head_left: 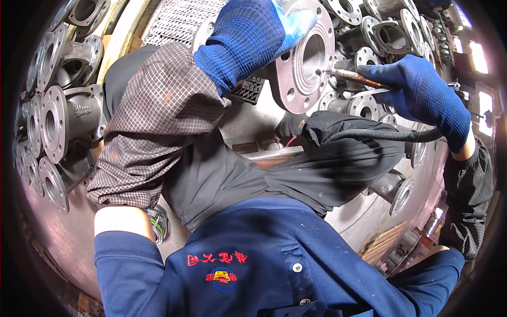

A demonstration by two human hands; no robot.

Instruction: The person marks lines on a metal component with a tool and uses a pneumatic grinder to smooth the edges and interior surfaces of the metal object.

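My left hand (pixel 253 37), in a blue knitted glove with a paler coated palm, grips the upper edge of a grey flanged valve body (pixel 298 100). Its round flange has bolt holes, raised rings and a wide bore, tilted toward the right. My right hand (pixel 414 87), gloved the same way, is closed around a slim hand tool (pixel 354 77) with a worn orange-brown shaft and a thin silver lever. The tool's tip is at the edge of the bore; whether it touches the metal, I cannot tell. A black corrugated hose (pixel 380 135) runs from beneath the right hand across my knee.
Several grey flanged castings (pixel 55 124) are stacked at the left. More castings (pixel 393 37) crowd the far right, and another flanged casting (pixel 393 190) lies beyond my right thigh. A dark metal grating (pixel 182 24) and a wooden beam (pixel 124 34) are at the far left.
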